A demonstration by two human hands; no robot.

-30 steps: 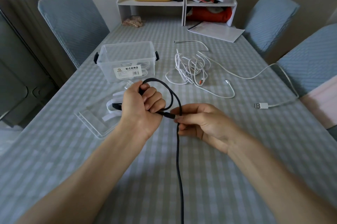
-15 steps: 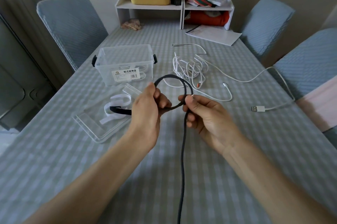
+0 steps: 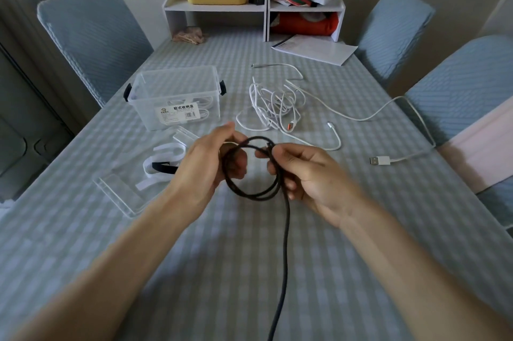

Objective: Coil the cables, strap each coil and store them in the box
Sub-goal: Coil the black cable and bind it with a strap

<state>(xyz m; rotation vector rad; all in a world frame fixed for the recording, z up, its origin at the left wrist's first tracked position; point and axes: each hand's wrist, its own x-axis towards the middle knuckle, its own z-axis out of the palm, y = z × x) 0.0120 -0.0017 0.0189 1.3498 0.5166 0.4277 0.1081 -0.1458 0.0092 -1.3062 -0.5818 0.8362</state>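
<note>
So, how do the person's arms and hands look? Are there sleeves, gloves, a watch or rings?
Both forearms are bare as far as the picture shows; no sleeve comes into view. The left hand and the right hand wear no gloves. No watch or bracelet shows at either wrist, and no ring on the fingers that can be seen, though some fingers are partly hidden. No markings show on the arms.

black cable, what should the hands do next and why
Probably draw up another loop: the right hand should slide down the black cable and lay more of it onto the coil that the left hand grips. Only about two loops are formed, and a long tail runs off the near edge of the view, so strapping looks premature.
</note>
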